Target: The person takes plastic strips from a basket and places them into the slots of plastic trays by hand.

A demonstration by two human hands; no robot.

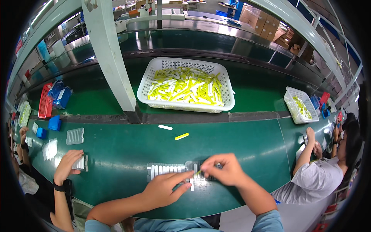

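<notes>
Two clear plastic trays lie side by side before me. The left tray [149,177] carries a row of white strips [164,169]; the right tray [188,163] has slots with a white strip [195,167] in it and is partly covered by my hands. My left hand [164,189] reaches over the trays, thumb and forefinger closed at a white strip [192,186] by the right tray's lower edge. Above that tray, my right hand [226,170] pinches a small yellow-green strip [199,172], mostly seen edge-on.
A loose white strip [165,127] and a yellow strip [181,136] lie ahead on the green table. Beyond stands a large white basket [185,106] of strips, beside a white post [110,58]. Co-workers sit at left and right; one person's hand [69,164] touches another tray.
</notes>
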